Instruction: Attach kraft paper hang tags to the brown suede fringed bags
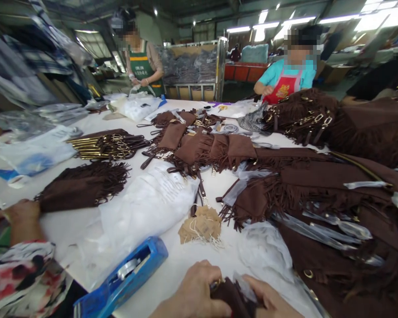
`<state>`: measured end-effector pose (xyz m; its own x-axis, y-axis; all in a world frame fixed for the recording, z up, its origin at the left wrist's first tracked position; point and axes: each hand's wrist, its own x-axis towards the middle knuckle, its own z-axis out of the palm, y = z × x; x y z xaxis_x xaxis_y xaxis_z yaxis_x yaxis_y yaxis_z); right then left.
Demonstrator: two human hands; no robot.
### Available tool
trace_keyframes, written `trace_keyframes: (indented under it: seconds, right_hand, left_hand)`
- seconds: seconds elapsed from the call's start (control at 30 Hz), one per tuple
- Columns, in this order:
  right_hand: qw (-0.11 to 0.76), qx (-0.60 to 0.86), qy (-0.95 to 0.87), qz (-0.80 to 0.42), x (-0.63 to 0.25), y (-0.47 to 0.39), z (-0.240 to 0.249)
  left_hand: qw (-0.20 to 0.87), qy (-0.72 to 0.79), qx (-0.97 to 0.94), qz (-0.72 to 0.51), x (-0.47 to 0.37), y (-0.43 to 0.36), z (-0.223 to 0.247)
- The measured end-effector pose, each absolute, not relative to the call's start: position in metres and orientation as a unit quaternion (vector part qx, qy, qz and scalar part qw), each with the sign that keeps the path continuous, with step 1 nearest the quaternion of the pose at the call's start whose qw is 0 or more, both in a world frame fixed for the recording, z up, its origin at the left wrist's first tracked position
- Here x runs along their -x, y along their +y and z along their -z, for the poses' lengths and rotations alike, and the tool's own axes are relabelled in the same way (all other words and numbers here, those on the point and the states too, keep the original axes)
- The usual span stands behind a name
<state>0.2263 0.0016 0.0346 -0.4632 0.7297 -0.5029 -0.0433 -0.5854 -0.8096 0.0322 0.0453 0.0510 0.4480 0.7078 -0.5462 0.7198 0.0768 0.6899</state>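
Note:
At the bottom edge, my left hand [194, 291] is closed on a brown suede-like piece [230, 296] with gold-coloured metal at its top. My right hand [272, 298] grips the same piece from the other side, with a bit of clear plastic film between. The frame cuts off its lower part, so I cannot tell if it is a strap or a bag. Just beyond my hands lies a pile of tan paper tags [200, 225] with white strings. A blue tape dispenser [126, 276] rests to the left of my left hand.
Brown fringed bags [338, 181] cover the table's right side, more small pouches [215, 148] its middle. White plastic bags [149, 203] lie left of centre. A co-worker's hand [23, 216] touches a fringed pouch [76, 187]. Two people [142, 66] [285, 79] stand across the table.

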Motion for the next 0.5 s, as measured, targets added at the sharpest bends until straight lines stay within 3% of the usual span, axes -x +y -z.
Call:
trace_keyframes:
  seconds: [0.13, 0.3, 0.5]
  right_hand:
    - [0.309, 0.532, -0.360, -0.702, -0.225, 0.032, 0.001]
    - [0.247, 0.697, -0.481, -0.472, -0.189, 0.078, 0.048]
    - [0.302, 0.670, -0.496, -0.463, -0.183, 0.085, 0.066]
  left_hand:
    - [0.529, 0.602, -0.595, 0.056, -0.044, 0.034, -0.021]
    - [0.523, 0.616, -0.588, 0.046, -0.053, 0.027, 0.004]
    - [0.533, 0.604, -0.592, -0.023, -0.053, 0.029, 0.020]
